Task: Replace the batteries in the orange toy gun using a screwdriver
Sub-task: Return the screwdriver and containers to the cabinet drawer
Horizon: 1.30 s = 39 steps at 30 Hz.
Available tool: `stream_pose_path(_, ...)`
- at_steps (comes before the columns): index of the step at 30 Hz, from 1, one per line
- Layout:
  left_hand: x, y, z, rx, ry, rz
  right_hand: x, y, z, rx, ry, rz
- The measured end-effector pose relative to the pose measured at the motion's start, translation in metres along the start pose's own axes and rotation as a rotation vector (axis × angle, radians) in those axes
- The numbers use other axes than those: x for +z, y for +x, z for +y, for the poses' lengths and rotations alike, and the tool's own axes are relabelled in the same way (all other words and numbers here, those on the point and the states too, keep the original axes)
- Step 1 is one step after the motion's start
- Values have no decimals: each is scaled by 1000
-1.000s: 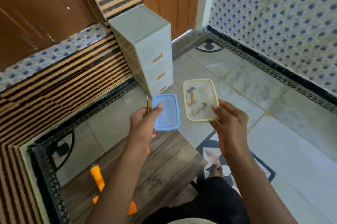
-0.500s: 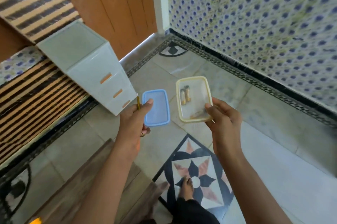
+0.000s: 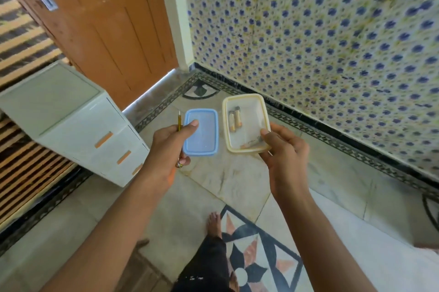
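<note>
Head view looks down on both hands held out at chest height, apart from each other, each gripping its own piece. The left hand [image 3: 166, 149] pinches a blue lid [image 3: 202, 135] by its near left corner, thumb pressed on top and fingers curled beneath. The same hand clasps a thin yellow screwdriver [image 3: 179, 120], whose tip sticks up past the knuckles just left of the lid. The right hand [image 3: 285, 156] grips an open cream container [image 3: 251, 120] at its near right corner, thumb over the rim. Lid and container sit side by side between the hands, close but not touching. Two batteries [image 3: 235, 118] lie together along the container's left wall, toward its far end, well clear of the right thumb. Something small and brownish [image 3: 251, 143] rests at the near end just beside that thumb, too blurred to identify. Beyond the left hand stands a pale drawer unit [image 3: 71, 120] with orange handles, in front of a brown door [image 3: 114, 30]. A blue-dotted tiled wall [image 3: 332, 42] rises beyond the right hand. Below and between the forearms, a bare foot [image 3: 215, 223] stands on the patterned floor [image 3: 237, 185].
</note>
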<state>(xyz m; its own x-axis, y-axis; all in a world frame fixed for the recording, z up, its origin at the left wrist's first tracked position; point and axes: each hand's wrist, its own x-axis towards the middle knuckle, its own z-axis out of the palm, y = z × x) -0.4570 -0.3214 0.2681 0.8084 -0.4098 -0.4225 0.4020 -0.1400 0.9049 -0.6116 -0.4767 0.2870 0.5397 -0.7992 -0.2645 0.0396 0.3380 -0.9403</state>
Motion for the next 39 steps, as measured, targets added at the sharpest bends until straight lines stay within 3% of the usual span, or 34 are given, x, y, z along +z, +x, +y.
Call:
stream_pose_path(5, -30, 64, 41, 51, -69, 47, 67, 54, -9, -13, 0, -88)
stream_pose_path(17, -164, 186, 134, 113, -150, 351, 278, 166, -4, 54, -48, -279)
stream_pose_path(28, -298, 274, 154, 58, -223, 666, 479, 252, 54, 176, -119, -591)
stream_pose_path(34, -367, 326, 155, -11, -374, 898, 586, 290, 95, 260, -221, -765)
stream_pose_path(39, -417, 369, 143, -92, -463, 994, 654, 304, 139, 312, -293, -835)
